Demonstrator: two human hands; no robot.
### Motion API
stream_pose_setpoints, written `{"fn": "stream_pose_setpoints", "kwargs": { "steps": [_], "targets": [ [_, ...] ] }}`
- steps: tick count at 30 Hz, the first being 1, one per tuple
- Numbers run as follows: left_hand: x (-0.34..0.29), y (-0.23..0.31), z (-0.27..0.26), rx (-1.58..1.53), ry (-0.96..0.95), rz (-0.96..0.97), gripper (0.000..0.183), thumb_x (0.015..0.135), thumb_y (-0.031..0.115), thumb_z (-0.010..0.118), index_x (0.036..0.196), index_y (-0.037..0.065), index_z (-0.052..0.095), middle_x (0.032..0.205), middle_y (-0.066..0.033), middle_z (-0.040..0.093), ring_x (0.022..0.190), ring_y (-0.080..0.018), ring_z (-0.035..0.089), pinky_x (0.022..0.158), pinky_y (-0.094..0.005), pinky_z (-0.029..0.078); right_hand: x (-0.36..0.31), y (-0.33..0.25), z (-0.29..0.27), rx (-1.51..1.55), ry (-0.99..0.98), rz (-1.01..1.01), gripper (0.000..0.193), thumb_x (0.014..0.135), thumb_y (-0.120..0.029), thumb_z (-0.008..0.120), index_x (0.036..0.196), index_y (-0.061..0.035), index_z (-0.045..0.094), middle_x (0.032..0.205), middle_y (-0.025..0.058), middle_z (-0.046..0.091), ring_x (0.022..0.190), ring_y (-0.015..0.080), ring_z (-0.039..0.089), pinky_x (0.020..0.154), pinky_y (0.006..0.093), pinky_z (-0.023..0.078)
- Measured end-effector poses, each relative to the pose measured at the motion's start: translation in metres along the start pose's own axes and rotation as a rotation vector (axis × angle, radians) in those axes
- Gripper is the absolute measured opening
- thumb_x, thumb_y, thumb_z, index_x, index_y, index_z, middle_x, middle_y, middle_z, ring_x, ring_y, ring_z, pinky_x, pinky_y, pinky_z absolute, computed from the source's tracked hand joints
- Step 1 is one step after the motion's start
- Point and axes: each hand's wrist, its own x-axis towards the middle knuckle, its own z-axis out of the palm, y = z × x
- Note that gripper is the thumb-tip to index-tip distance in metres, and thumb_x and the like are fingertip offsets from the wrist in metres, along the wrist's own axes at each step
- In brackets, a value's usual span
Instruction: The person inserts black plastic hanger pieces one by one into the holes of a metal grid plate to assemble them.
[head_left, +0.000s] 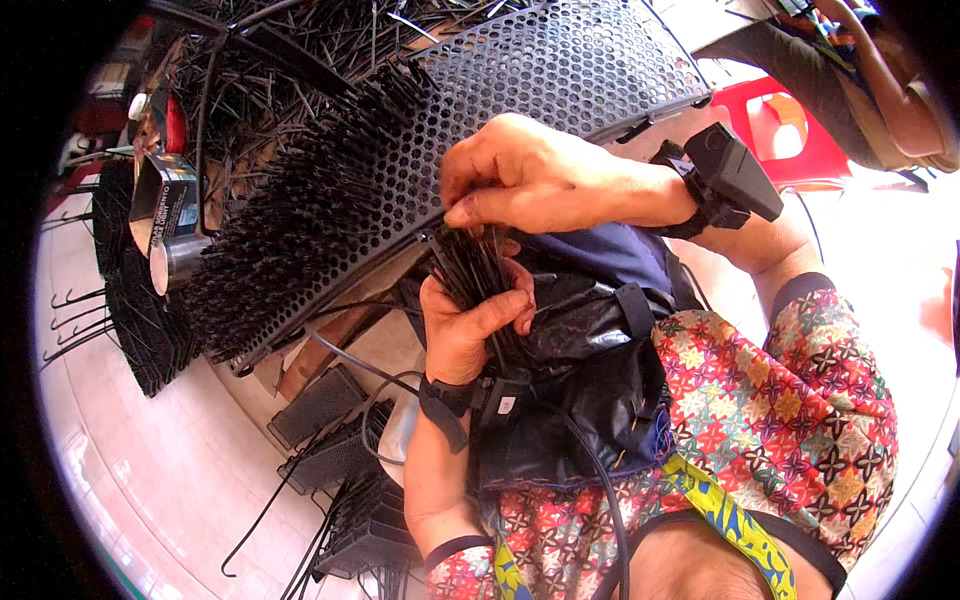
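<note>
My left hand (472, 318) is wrapped round a bundle of thin black strips (466, 268), whose ends stick up out of the fist. Just above it, my right hand (540, 180) is closed in a pinch, thumb against curled fingers, at the near edge of a black perforated panel (560, 70). Whatever those fingertips hold is hidden or too small to make out. Dense black bristle-like strips (290, 220) stand up from the panel's left part, while its right part shows bare round holes.
Beyond the panel lies a heap of loose black strips (350, 40). A lamp-like metal cylinder (178, 262) stands at its left end, beside a printed box (165, 195). Dark mesh pieces (330, 410) with hooked wires are on the floor. Another person sits near a red chair (740, 110).
</note>
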Motion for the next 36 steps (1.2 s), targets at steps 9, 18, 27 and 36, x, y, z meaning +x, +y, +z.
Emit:
{"fn": "stream_pose_setpoints", "kwargs": {
  "steps": [9,18,27,36],
  "targets": [
    [0.003,-0.006,-0.004,-0.034,0.100,0.005,0.035,0.068,0.002,0.059,0.101,-0.001,0.047,0.068,-0.0109,0.053,0.048,-0.0157,0.050,0.043,-0.0270,0.042,0.033,0.020,-0.033,-0.262,0.838,-0.422,0.010,0.075,-0.008,0.058,0.076,0.0005,0.054,0.057,0.0131,0.053,0.049,0.0231,0.054,0.044,0.0295,0.042],
    [0.003,-0.008,-0.006,-0.037,0.111,0.008,0.036,0.068,0.003,0.059,0.101,0.000,0.047,0.068,-0.0108,0.053,0.048,-0.0153,0.050,0.043,-0.0264,0.042,0.053,0.034,-0.025,-0.592,0.791,-0.727,0.013,0.072,-0.011,0.061,0.079,-0.0039,0.053,0.063,0.0111,0.055,0.057,0.0286,0.056,0.050,0.0341,0.045],
    [0.003,-0.007,-0.006,-0.030,0.122,0.016,0.035,0.068,0.003,0.059,0.101,-0.001,0.047,0.068,-0.0117,0.053,0.047,-0.0164,0.049,0.043,-0.0266,0.042,0.052,0.032,-0.020,-0.833,0.584,-0.614,0.014,0.071,-0.010,0.057,0.083,-0.0032,0.054,0.064,0.0118,0.053,0.059,0.0287,0.055,0.051,0.0355,0.046],
    [0.004,-0.005,-0.004,-0.032,0.138,0.056,0.030,0.068,0.005,0.059,0.096,-0.002,0.048,0.068,-0.0115,0.052,0.047,-0.0162,0.048,0.042,-0.0269,0.040,0.015,0.023,0.001,-0.587,0.447,-0.400,0.026,0.076,-0.024,0.055,0.073,0.0012,0.048,0.052,0.0164,0.050,0.052,0.0343,0.054,0.046,0.0388,0.044]
  ]
}}
